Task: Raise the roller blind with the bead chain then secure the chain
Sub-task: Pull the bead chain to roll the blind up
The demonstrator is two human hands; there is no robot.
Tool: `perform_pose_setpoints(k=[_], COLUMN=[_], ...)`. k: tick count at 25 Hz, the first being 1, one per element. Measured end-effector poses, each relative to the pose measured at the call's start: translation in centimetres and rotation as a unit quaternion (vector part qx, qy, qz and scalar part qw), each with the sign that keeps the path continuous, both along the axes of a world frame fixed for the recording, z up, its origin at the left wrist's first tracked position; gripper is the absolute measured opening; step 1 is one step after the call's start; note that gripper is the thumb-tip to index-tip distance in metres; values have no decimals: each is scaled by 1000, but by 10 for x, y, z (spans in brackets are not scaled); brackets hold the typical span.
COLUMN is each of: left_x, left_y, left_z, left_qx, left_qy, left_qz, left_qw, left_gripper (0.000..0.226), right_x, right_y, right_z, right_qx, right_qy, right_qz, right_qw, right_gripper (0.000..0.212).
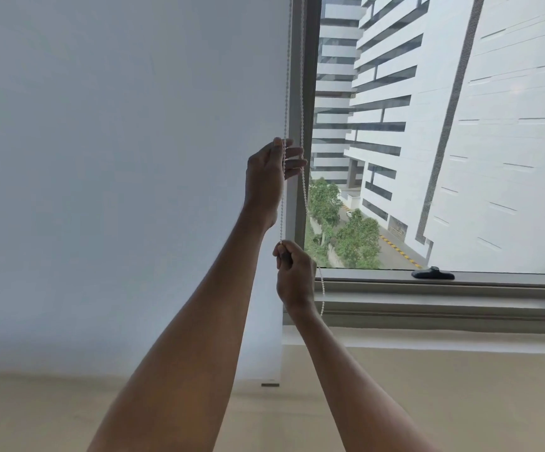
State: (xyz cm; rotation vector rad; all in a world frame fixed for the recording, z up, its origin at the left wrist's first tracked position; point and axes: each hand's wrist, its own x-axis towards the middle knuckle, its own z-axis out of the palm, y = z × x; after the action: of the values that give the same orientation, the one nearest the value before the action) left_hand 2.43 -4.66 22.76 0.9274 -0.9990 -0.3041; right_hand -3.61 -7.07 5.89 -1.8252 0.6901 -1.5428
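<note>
A white roller blind (117, 158) covers the left window, its bottom bar end (270, 384) hanging low near the beige wall. The white bead chain (286, 93) runs down in two strands along the blind's right edge, beside the grey window frame (297, 93). My left hand (271, 171) is raised at the chain, fingers spread, with the left strand passing over the fingers. Below it, my right hand (292, 272) is pinched shut on the left strand. The right strand hangs loose past my right wrist in a loop (322, 301).
An uncovered window on the right shows white buildings and trees outside. A black window handle (432, 274) lies on the lower frame. The grey sill (444, 305) runs along under the glass, with a beige wall beneath.
</note>
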Motion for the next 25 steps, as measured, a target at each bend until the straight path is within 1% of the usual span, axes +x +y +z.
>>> perform_pose_setpoints(k=[2, 4, 6, 9, 11, 12, 13, 15, 17, 19, 21, 24, 25], left_x=[-3, -7, -9, -12, -15, -17, -18, -17, -15, -15, -16, -17, -17], left_y=[-4, -8, -10, -6, -5, -5, -5, -3, -2, 1, 2, 3, 4], left_z=[15, 15, 4, -14, -25, -31, -37, -53, -69, -84, -96, -117, -125], left_qx=[-16, -34, -59, -90, -78, -68, -56, -29, -10, 4, 28, 55, 62], left_qy=[4, -3, -14, -20, -16, -14, -10, -3, 1, 6, 10, 12, 9], left_qz=[-21, -1, 28, 29, 20, 18, 17, 18, 14, 3, 1, 15, 24], left_qw=[1000, 999, 998, 995, 997, 997, 998, 999, 1000, 1000, 1000, 998, 998], left_gripper=[35, 31, 37, 38, 37, 35, 33, 29, 27, 29, 34, 46, 46], right_x=[-3, -5, -6, -7, -13, -16, -20, -24, -26, -25, -22, -13, -11], right_y=[3, 5, 4, 0, 0, 0, -2, -6, -9, -13, -13, -10, -10], right_z=[-17, -28, -32, -32, -26, -19, -10, 16, 46, 74, 104, 146, 158], right_qx=[17, 25, 41, 41, 23, 20, 22, 18, -1, -11, -23, -61, -59], right_qy=[4, 7, 23, 79, 128, 137, 124, 63, 3, -38, -56, -61, -66], right_qz=[6, 5, 15, 50, 60, 49, 29, -7, -11, 4, 19, 56, 70], right_qw=[1000, 1000, 999, 995, 990, 989, 992, 998, 1000, 999, 998, 995, 994], right_gripper=[29, 28, 30, 34, 32, 32, 32, 35, 36, 34, 31, 29, 29])
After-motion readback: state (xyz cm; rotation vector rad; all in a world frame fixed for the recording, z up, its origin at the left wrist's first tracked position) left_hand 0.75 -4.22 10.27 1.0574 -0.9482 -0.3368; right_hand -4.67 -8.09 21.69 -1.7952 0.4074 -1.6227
